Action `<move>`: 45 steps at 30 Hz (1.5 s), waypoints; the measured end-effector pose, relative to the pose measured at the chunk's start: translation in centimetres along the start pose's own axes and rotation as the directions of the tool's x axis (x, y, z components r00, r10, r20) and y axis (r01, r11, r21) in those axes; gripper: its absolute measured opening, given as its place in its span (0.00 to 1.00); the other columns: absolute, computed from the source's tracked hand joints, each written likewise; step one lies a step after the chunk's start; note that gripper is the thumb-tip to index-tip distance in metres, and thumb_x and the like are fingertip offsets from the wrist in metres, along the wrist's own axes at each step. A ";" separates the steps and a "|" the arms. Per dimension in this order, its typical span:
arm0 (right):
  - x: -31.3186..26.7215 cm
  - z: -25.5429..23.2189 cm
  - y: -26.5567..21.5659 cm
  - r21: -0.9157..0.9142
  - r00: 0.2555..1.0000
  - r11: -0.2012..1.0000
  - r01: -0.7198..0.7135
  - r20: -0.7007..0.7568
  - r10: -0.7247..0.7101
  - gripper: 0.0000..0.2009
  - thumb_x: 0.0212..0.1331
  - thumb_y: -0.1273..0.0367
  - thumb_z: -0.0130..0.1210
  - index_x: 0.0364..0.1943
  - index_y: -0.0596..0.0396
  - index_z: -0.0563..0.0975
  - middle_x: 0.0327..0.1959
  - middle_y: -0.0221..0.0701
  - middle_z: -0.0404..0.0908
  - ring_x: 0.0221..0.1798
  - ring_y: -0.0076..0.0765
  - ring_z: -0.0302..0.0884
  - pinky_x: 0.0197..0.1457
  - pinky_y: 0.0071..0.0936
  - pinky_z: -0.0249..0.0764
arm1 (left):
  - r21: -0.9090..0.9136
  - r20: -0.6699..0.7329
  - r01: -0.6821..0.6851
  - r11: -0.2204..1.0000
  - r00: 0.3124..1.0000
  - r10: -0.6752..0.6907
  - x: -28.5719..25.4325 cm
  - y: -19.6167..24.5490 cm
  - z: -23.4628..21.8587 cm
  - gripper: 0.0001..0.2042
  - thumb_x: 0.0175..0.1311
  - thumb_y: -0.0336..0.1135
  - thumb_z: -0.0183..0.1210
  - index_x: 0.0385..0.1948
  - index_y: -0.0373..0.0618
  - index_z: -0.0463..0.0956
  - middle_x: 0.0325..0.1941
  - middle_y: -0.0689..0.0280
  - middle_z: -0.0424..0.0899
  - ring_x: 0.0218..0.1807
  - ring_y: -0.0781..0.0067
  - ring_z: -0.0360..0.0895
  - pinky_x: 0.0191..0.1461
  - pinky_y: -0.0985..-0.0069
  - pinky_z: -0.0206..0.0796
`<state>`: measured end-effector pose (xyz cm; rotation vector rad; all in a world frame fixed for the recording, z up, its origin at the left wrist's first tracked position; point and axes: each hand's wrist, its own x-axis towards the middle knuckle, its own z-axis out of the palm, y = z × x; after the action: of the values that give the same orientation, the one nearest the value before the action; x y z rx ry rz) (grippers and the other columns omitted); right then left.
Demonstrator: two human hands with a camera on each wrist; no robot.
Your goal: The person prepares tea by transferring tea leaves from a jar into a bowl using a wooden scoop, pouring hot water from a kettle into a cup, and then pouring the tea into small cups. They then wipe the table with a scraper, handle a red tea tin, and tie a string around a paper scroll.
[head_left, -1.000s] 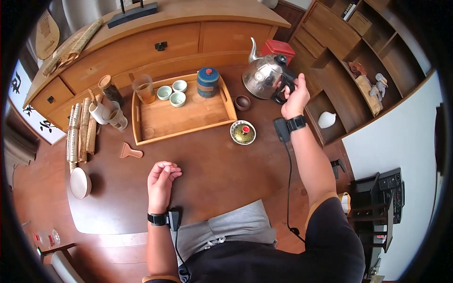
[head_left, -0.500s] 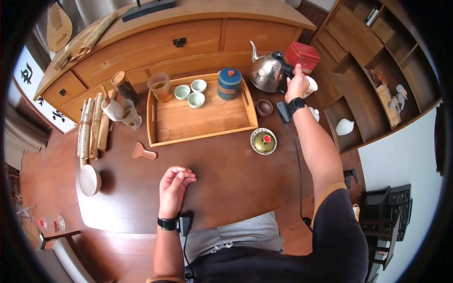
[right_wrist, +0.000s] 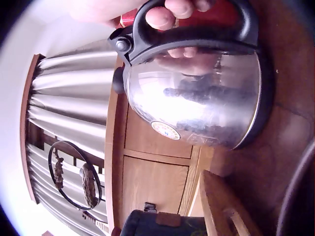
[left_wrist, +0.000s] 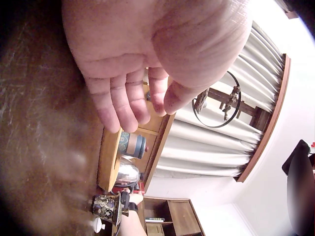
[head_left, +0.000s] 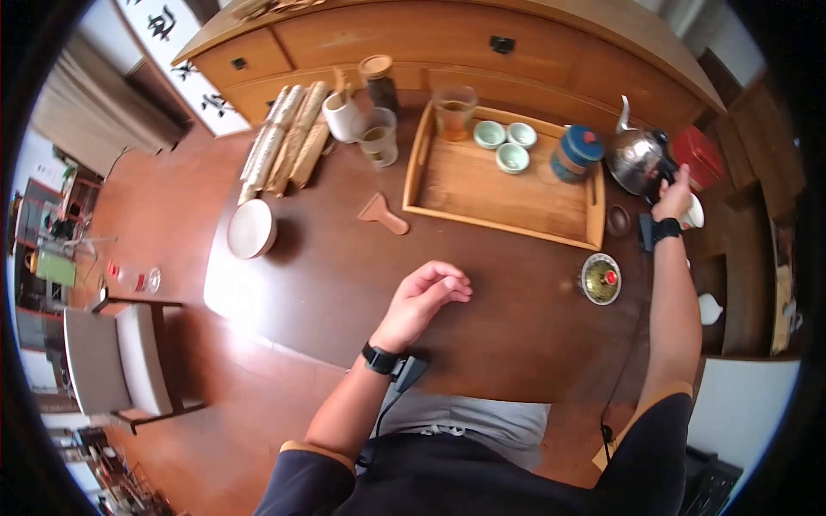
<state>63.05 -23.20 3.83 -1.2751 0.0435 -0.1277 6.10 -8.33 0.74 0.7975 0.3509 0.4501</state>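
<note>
My right hand (head_left: 674,198) has its fingers curled through the black handle of a shiny steel electric kettle (head_left: 632,162). The kettle stands upright at the table's far right, its bottom close on the wood in the right wrist view. A red box (head_left: 697,157) is behind it, with a white cup (head_left: 693,212) beside my hand. My left hand (head_left: 422,301) hovers over the front of the table, fingers loosely bent and holding nothing. Near the kettle are a small brown cup (head_left: 618,221) and a patterned lidded bowl (head_left: 600,279) with a red knob.
A wooden tray (head_left: 503,228) carries several pale green cups (head_left: 513,158), a blue canister (head_left: 577,153) and a glass of amber liquid (head_left: 454,116). To the left lie bamboo scrolls (head_left: 284,142), a bowl (head_left: 252,230) and a brown scraper-like tool (head_left: 384,213). A wooden cabinet (head_left: 379,39) stands behind.
My right hand has carried the kettle away and down toward the red box, still gripping its handle. The head view has swung left. My left hand keeps its loose pose.
</note>
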 end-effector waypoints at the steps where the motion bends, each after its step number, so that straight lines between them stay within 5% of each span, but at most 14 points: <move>1: -0.6 0.0 -0.6 -0.025 1.000 0.999 -0.029 0.004 0.029 0.25 0.71 0.49 0.61 0.50 0.63 0.84 0.41 0.27 0.85 0.26 0.19 0.72 0.28 0.18 0.66 | -0.012 0.017 -0.004 1.000 1.000 0.004 0.0 0.0 0.0 0.07 0.80 0.28 0.53 0.52 0.40 0.77 0.52 0.58 0.84 0.54 0.65 0.84 0.63 0.65 0.76; 10: -1.7 -1.5 -1.6 -0.105 0.972 0.994 0.039 0.234 -0.014 0.18 0.74 0.54 0.60 0.38 0.55 0.83 0.32 0.26 0.83 0.25 0.21 0.72 0.26 0.19 0.65 | 0.005 0.030 0.001 1.000 1.000 -0.001 0.1 0.0 0.0 0.07 0.80 0.29 0.53 0.52 0.41 0.77 0.52 0.60 0.84 0.55 0.67 0.83 0.64 0.66 0.75; 13: -2.1 -2.1 -2.0 -0.169 0.979 0.986 0.007 0.201 0.028 0.21 0.75 0.53 0.59 0.48 0.61 0.83 0.44 0.29 0.84 0.38 0.24 0.77 0.42 0.25 0.73 | 0.006 0.031 -0.004 1.000 1.000 0.004 0.0 0.1 0.0 0.07 0.80 0.29 0.54 0.51 0.41 0.78 0.51 0.62 0.84 0.54 0.69 0.83 0.63 0.67 0.76; 16: -2.2 -3.9 -1.8 -0.217 0.951 0.960 0.179 0.287 -0.112 0.24 0.75 0.55 0.58 0.59 0.64 0.79 0.54 0.31 0.84 0.53 0.30 0.77 0.59 0.31 0.72 | -0.009 0.035 -0.014 1.000 0.999 0.014 0.0 0.3 0.2 0.06 0.79 0.30 0.56 0.50 0.42 0.78 0.50 0.64 0.85 0.53 0.72 0.82 0.62 0.70 0.77; 19: -4.9 -6.6 -2.3 -0.158 0.952 0.945 0.286 0.160 -0.262 0.21 0.74 0.58 0.59 0.60 0.62 0.79 0.56 0.30 0.83 0.55 0.28 0.77 0.58 0.29 0.71 | -0.009 0.033 -0.016 1.000 0.999 0.016 0.0 0.0 0.0 0.06 0.79 0.31 0.57 0.50 0.42 0.78 0.50 0.64 0.84 0.52 0.72 0.82 0.61 0.70 0.77; 21: -12.1 -7.7 -6.7 -0.094 0.995 0.994 -0.052 0.079 0.059 0.17 0.73 0.61 0.60 0.58 0.57 0.79 0.54 0.26 0.82 0.55 0.26 0.76 0.54 0.28 0.70 | -0.001 0.031 -0.017 1.000 0.999 0.017 0.0 0.0 0.0 0.06 0.79 0.31 0.57 0.50 0.42 0.78 0.50 0.64 0.84 0.52 0.72 0.82 0.61 0.70 0.77; 23: -16.8 -10.1 -7.9 0.030 0.966 0.977 -0.211 0.157 0.204 0.12 0.72 0.62 0.61 0.53 0.50 0.81 0.47 0.21 0.82 0.49 0.21 0.76 0.50 0.23 0.68 | 0.002 0.033 -0.022 1.000 0.999 0.021 0.0 -0.1 0.0 0.06 0.79 0.30 0.56 0.50 0.42 0.78 0.50 0.62 0.85 0.52 0.70 0.83 0.61 0.69 0.77; 25: -19.7 -13.7 -6.8 0.085 0.918 0.956 -0.279 0.315 0.240 0.08 0.73 0.63 0.60 0.49 0.46 0.81 0.41 0.18 0.82 0.43 0.19 0.76 0.47 0.21 0.69 | -0.004 0.042 -0.022 1.000 0.999 0.022 0.1 -0.1 -0.1 0.06 0.79 0.29 0.56 0.50 0.42 0.78 0.50 0.62 0.85 0.52 0.69 0.83 0.61 0.68 0.77; 31: -29.3 -18.6 -5.2 0.113 0.741 0.781 -0.615 0.423 0.522 0.02 0.72 0.67 0.59 0.42 0.46 0.78 0.30 0.19 0.75 0.31 0.19 0.69 0.34 0.20 0.64 | 0.001 0.054 -0.041 0.999 0.998 0.040 0.3 -0.3 -0.2 0.06 0.79 0.29 0.54 0.50 0.41 0.77 0.49 0.60 0.85 0.50 0.66 0.84 0.59 0.68 0.78; 33: -30.1 -20.2 -4.2 0.137 0.689 0.756 -0.640 0.536 0.487 0.03 0.73 0.68 0.58 0.40 0.47 0.77 0.31 0.21 0.73 0.33 0.21 0.67 0.39 0.22 0.65 | 0.019 0.072 -0.064 0.998 0.995 0.062 0.4 -0.3 -0.3 0.07 0.79 0.29 0.54 0.50 0.41 0.77 0.48 0.60 0.85 0.50 0.66 0.85 0.58 0.67 0.79; 45: -29.6 -21.2 -2.4 0.314 0.726 0.721 -0.618 0.579 0.370 0.06 0.72 0.65 0.61 0.38 0.51 0.79 0.34 0.29 0.80 0.38 0.29 0.75 0.46 0.28 0.73 | -0.202 0.052 -0.032 0.979 0.998 0.043 0.8 -0.6 -2.1 0.05 0.77 0.36 0.58 0.44 0.48 0.79 0.50 0.61 0.86 0.53 0.62 0.83 0.62 0.59 0.76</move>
<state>31.33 -40.46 -1.23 -0.7049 -0.0620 0.6429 5.95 -7.03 -1.21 0.6195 0.2344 0.4891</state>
